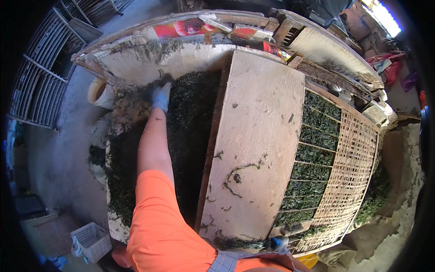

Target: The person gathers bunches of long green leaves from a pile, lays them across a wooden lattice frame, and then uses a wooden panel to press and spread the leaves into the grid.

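Observation:
My left arm, in an orange sleeve, stretches up and left over a trough of dark green leafy stuff [192, 109]. My left hand [161, 96], in a pale blue glove, is at the trough's far end, touching or just above a dark clump. Its fingers are blurred, so its grip does not show. At the lower edge my right hand [280, 245], in a blue glove, is mostly hidden by my body, close to the near end of a woven slatted tray [351, 158]. Leafy pieces fill the tray's left strip, divided by thin slats. Between trough and tray slopes a pale board [258, 131] with green scraps.
A whitish bucket [100, 93] stands left of the trough. Slatted racks [41, 68] lean at the far left, and a white plastic crate [92, 242] sits on the floor. Old boards with red printed panels [179, 28] wall the far side. More greens [376, 192] lie right of the tray.

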Motion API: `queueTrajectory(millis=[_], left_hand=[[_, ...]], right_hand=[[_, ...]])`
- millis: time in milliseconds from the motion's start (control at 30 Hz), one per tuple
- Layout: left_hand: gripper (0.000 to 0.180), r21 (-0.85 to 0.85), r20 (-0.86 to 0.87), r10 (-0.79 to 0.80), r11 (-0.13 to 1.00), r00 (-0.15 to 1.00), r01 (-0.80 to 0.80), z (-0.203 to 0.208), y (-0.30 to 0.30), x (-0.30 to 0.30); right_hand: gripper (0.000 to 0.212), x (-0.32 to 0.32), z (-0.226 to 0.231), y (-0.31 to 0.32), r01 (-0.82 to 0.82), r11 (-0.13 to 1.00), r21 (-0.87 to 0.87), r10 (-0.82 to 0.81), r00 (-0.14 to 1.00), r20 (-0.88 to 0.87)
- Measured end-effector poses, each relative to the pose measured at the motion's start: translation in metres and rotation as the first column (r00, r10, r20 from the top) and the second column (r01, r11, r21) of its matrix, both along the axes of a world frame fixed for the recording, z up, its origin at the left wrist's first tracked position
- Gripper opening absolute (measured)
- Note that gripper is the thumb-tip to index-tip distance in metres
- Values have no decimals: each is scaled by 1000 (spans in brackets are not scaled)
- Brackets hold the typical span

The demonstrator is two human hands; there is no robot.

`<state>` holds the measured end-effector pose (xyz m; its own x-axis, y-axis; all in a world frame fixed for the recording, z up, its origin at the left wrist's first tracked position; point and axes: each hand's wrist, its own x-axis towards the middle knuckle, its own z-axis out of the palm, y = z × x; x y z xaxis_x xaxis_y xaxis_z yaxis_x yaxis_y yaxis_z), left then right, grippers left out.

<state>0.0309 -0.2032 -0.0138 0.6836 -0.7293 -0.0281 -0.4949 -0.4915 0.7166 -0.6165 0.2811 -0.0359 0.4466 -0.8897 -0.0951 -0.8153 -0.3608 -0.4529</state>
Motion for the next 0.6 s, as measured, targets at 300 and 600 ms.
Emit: queueTrajectory(millis=[300,600], left_hand=[[44,250,-4,-825,546,565,800,82,35,-114],[31,-29,139,-465,881,875,473,21,-4,-138]], right_hand=[[16,6,1,4,8,999,52,-1,991,-132],[30,33,51,-33,61,998,22,-61,998,-8]])
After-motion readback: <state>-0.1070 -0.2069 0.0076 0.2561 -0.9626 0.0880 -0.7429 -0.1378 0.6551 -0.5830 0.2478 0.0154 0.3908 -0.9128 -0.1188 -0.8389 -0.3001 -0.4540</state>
